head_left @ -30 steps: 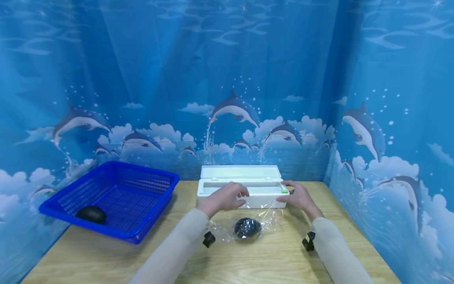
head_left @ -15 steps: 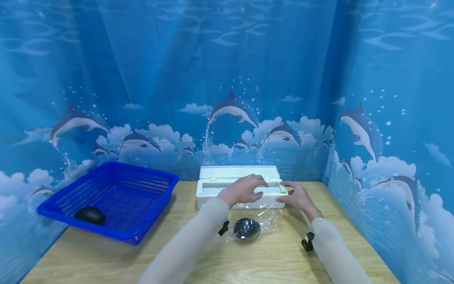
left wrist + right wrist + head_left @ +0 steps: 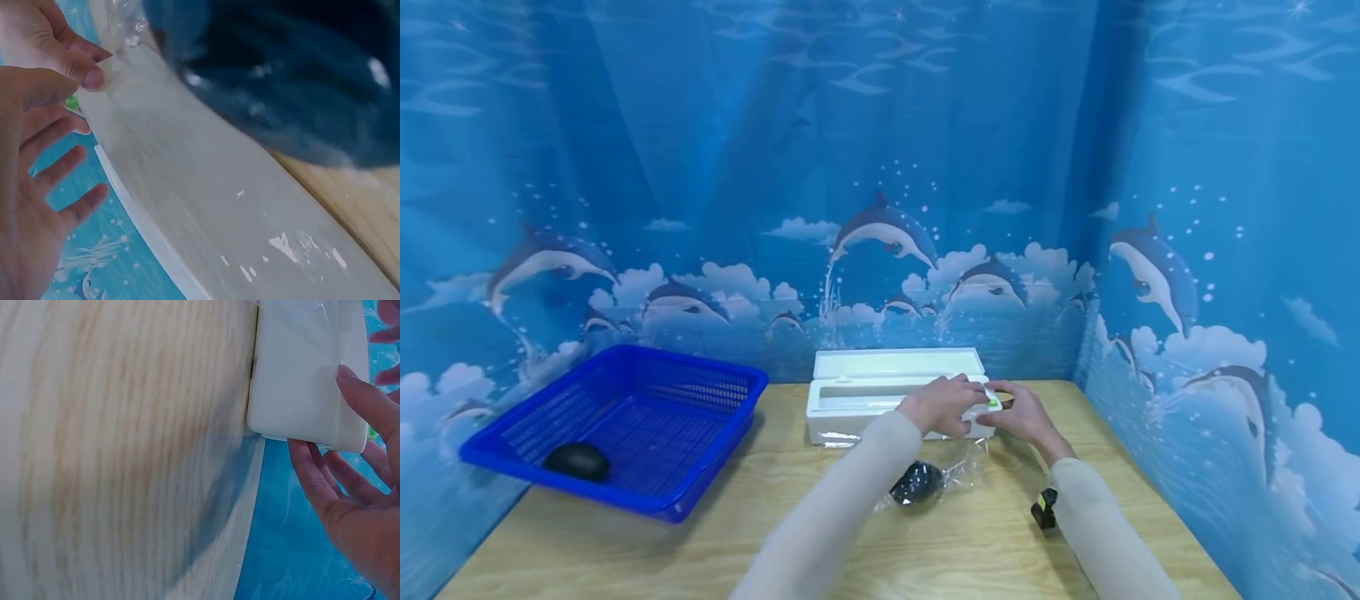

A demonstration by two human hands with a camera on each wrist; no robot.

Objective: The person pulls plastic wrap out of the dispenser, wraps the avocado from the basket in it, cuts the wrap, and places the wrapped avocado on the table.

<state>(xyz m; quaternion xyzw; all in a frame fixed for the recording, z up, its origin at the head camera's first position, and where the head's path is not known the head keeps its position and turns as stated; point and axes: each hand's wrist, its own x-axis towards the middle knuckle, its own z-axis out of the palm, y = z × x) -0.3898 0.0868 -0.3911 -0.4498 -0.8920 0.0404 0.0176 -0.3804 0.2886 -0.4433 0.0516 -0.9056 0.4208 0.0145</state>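
A white cling-film box (image 3: 846, 423) stands with its lid raised at the back of the table. My right hand (image 3: 1021, 414) grips its right end, thumb on the front face and fingers around the end in the right wrist view. My left hand (image 3: 942, 407) is at the box's right part, beside the right hand; its fingers (image 3: 59, 169) are spread in the left wrist view. A green slide cutter (image 3: 992, 402) shows at the right end. Clear film (image 3: 964, 469) runs from the box front over a dark, glossy oval thing (image 3: 916, 483), partly hidden by the left sleeve.
At the left is a blue plastic basket (image 3: 700, 454) with another dark oval thing (image 3: 577, 461) in it. A dolphin-print curtain (image 3: 737, 208) closes off the back and sides of the wooden table (image 3: 985, 550).
My left hand has moved right along the box front, from its middle to near the right hand. The right hand keeps its grip on the box end. The head view has shifted slightly.
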